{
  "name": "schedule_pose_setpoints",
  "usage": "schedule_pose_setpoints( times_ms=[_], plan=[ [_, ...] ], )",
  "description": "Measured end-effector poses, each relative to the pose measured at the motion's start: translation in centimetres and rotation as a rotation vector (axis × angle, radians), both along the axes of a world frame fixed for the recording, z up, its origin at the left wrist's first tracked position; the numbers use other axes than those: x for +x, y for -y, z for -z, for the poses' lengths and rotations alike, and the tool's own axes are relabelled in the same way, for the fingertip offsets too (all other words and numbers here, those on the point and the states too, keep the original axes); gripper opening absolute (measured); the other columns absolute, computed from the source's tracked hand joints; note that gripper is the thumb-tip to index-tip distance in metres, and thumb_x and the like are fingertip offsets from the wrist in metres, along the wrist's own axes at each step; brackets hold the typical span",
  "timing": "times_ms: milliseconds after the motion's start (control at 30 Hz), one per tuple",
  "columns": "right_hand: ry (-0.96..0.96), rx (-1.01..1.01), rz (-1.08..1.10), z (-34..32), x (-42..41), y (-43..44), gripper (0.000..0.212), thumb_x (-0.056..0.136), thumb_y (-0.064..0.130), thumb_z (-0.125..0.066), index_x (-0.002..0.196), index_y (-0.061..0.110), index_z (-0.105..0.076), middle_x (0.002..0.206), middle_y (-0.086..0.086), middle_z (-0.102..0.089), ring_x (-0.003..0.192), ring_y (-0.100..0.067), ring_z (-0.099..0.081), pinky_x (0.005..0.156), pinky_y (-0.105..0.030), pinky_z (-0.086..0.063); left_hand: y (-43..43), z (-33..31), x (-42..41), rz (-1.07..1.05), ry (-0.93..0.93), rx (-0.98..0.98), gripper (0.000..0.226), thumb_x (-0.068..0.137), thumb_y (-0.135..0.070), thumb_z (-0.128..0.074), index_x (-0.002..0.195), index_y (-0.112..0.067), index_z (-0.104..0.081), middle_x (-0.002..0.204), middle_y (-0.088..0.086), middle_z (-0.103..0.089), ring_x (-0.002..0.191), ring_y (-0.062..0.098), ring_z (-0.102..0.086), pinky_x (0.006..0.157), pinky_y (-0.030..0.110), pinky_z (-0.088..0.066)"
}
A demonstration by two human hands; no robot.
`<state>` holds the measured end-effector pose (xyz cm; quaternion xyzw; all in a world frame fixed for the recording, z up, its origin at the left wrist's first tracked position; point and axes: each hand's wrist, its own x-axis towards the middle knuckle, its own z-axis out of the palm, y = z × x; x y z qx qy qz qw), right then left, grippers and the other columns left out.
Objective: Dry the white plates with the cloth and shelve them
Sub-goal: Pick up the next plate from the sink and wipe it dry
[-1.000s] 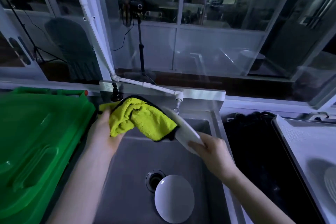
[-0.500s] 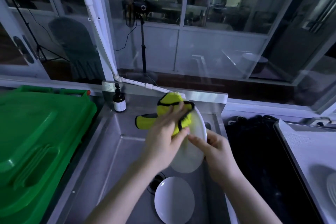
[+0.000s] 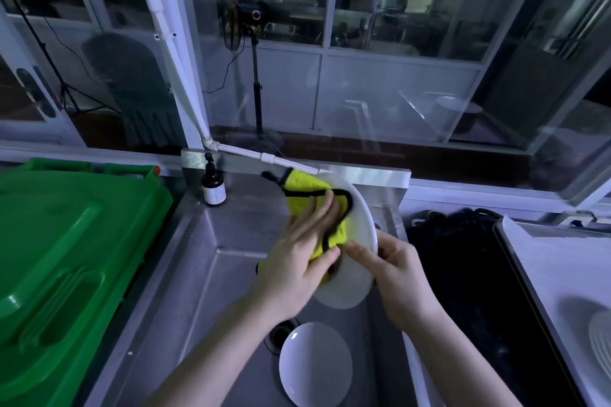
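Dimly lit view down into a steel sink (image 3: pixel 198 274). Far out to the left of the left hand sits a big green bin lid (image 3: pixel 66 258). Just beyond that hand's fingertips and to their left, at the sink's back corner, stands a small brown pump bottle (image 3: pixel 214 183).

The left hand (image 3: pixel 297 261) lies flat and spread, fingers nearly straight. It pins a yellow cloth with black edging (image 3: pixel 305 195) against the face of a white plate (image 3: pixel 358 231) rather than gripping it. The plate is held tilted on edge above the basin, its face turned toward the left palm. The right hand (image 3: pixel 396 271), just beside the left thumb, pinches the plate's near rim, thumb on the front and fingers curled behind.

Below both wrists a second plate (image 3: pixel 314 363) lies in the sink beside the drain. Well off to the right of the right hand, a third plate (image 3: pixel 600 337) shows partly on a pale counter (image 3: pixel 545 258).

To dry well, the cloth probably needs to sweep in circles out to the rim. The right hand should turn the plate so the patch under its thumb gets wiped too, then the back. The pinch looks slight for a wet plate, so a firmer hold would likely guard against a drop onto the plate beneath.
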<state>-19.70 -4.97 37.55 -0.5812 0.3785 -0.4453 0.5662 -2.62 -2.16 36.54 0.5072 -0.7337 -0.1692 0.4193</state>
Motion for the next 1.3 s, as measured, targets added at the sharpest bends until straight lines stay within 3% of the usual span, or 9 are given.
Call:
schedule_pose_setpoints(
  times_ms=[133, 267, 400, 467, 600, 833, 1067, 1167, 1300],
  plan=[
    [0.014, 0.047, -0.029, 0.4, -0.2, 0.2, 0.011, 0.091, 0.013, -0.068, 0.093, 0.005, -0.075, 0.090, -0.026, -0.072, 0.079, -0.027, -0.067, 0.072, -0.043, -0.052, 0.8, 0.0, 0.8, 0.039, 0.153, -0.070, 0.061, 0.097, -0.028, -0.051, 0.151, -0.028, -0.023, 0.161, -0.016, -0.019, 0.149, 0.002, -0.013, 0.121, 0.029, -0.014],
    [-0.008, 0.059, -0.076, 0.7, -0.7, -0.4, 0.016, 0.086, 0.022, -0.069, 0.092, 0.009, -0.077, 0.082, -0.011, -0.075, 0.074, -0.019, -0.068, 0.062, -0.029, -0.052, 2.2, 0.8, 2.9, -0.124, -0.129, 0.189, 0.056, 0.095, -0.032, -0.052, 0.149, -0.026, -0.039, 0.149, -0.002, -0.048, 0.137, 0.008, -0.040, 0.105, 0.007, -0.027],
    [0.132, 0.138, -0.044, 0.2, -2.2, -0.2, 0.026, 0.079, 0.022, -0.073, 0.097, 0.003, -0.076, 0.096, -0.021, -0.075, 0.084, -0.027, -0.071, 0.068, -0.033, -0.057, 1.0, 3.6, 4.9, -0.273, -0.382, 0.378, 0.035, 0.095, -0.031, -0.058, 0.128, -0.021, -0.061, 0.114, -0.007, -0.071, 0.116, 0.016, -0.062, 0.102, 0.034, -0.045],
    [0.215, 0.209, -0.017, -0.4, -2.8, 0.0, 0.024, 0.080, 0.019, -0.075, 0.098, 0.004, -0.077, 0.101, -0.023, -0.074, 0.087, -0.028, -0.073, 0.068, -0.032, -0.058, -0.9, 4.5, 4.2, -0.225, -0.416, 0.353, 0.041, 0.092, -0.033, -0.056, 0.132, -0.023, -0.059, 0.123, -0.012, -0.067, 0.121, 0.008, -0.058, 0.108, 0.039, -0.042],
    [0.244, 0.285, 0.026, -0.5, -2.8, 0.3, 0.020, 0.080, 0.017, -0.067, 0.092, 0.005, -0.078, 0.099, -0.020, -0.075, 0.085, -0.027, -0.073, 0.065, -0.031, -0.059, -1.9, 3.8, 2.6, -0.121, -0.363, 0.252, 0.058, 0.097, -0.022, -0.049, 0.152, -0.030, -0.031, 0.156, -0.017, -0.034, 0.144, -0.001, -0.027, 0.118, 0.023, -0.023],
    [0.204, 0.247, -0.001, -0.4, -1.1, -0.2, 0.018, 0.077, 0.017, -0.069, 0.088, 0.006, -0.078, 0.091, -0.018, -0.075, 0.078, -0.025, -0.072, 0.062, -0.030, -0.058, 1.3, 0.9, 2.8, -0.061, -0.081, 0.152, 0.064, 0.100, -0.008, -0.050, 0.154, -0.022, -0.017, 0.161, -0.015, -0.005, 0.149, -0.002, -0.002, 0.116, 0.011, -0.007],
    [0.336, 0.286, 0.089, -1.7, -1.3, 1.2, 0.018, 0.076, 0.019, -0.069, 0.087, 0.009, -0.079, 0.094, -0.015, -0.076, 0.083, -0.023, -0.073, 0.067, -0.030, -0.060, -1.5, 3.3, 0.9, -0.170, -0.404, 0.198, 0.062, 0.101, -0.002, -0.046, 0.154, -0.022, -0.020, 0.161, -0.008, -0.022, 0.148, 0.002, -0.018, 0.122, 0.028, -0.016],
    [0.467, 0.353, 0.189, -1.5, -0.4, 2.1, 0.024, 0.083, 0.017, -0.066, 0.104, 0.006, -0.073, 0.107, -0.017, -0.075, 0.094, -0.025, -0.073, 0.078, -0.033, -0.062, -3.2, 4.6, -1.9, -0.137, -0.292, 0.084, 0.065, 0.098, -0.008, -0.048, 0.154, -0.019, -0.017, 0.164, -0.003, -0.016, 0.151, 0.011, -0.012, 0.122, 0.029, -0.015],
    [0.516, 0.476, 0.262, -0.4, 1.5, 2.2, 0.028, 0.097, 0.013, -0.055, 0.120, 0.000, -0.064, 0.113, -0.024, -0.071, 0.099, -0.032, -0.071, 0.089, -0.043, -0.059, -2.5, 5.2, -3.6, -0.044, 0.021, -0.067, 0.070, 0.096, -0.011, -0.052, 0.156, -0.017, -0.017, 0.165, -0.006, -0.007, 0.153, 0.021, -0.002, 0.120, 0.052, -0.018]
  ],
)
